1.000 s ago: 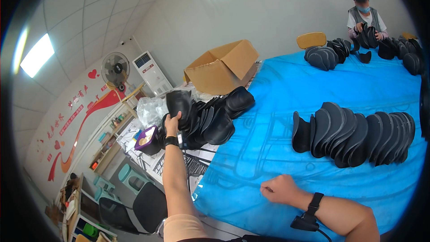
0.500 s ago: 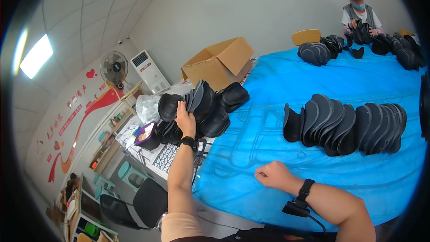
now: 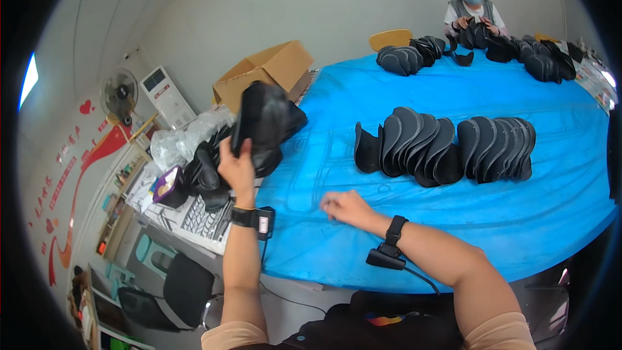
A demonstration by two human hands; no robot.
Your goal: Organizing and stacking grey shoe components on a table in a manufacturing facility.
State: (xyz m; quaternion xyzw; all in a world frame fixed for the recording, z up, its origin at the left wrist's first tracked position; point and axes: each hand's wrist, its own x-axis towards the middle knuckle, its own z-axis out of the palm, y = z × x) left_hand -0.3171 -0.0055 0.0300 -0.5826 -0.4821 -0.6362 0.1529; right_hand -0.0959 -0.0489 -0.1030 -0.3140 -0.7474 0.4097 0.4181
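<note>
A black curved piece [image 3: 256,116] was up off the table at the left side, its long edge close to upright with the top leaning a little to the right. It was blurred, and dark against other black pieces behind it, so I could not tell whether it was one piece or several together. The left hand [image 3: 237,170] had it by the lower end, thumb and fingers closed on the near edge, so the piece rose from the hand and away from the person.

The right hand [image 3: 348,207] was low over the blue table cover [image 3: 389,246], its fingers loosely bent; nothing showed in it, though blur kept me from telling how far open it was. The row of black pieces [image 3: 414,146] lay to the right of the held piece — well apart from it, with bare cover between — and ran left to right across the table. Its left end was just beyond the right hand, which was clearly the nearer of the two.

Close by the left hand was a loose pile of black pieces [image 3: 206,167], with a purple tub [image 3: 170,188] beside it. Farther out stood an open cardboard box [image 3: 243,78], and at the far side a co-worker [image 3: 476,11] handled similar pieces.
</note>
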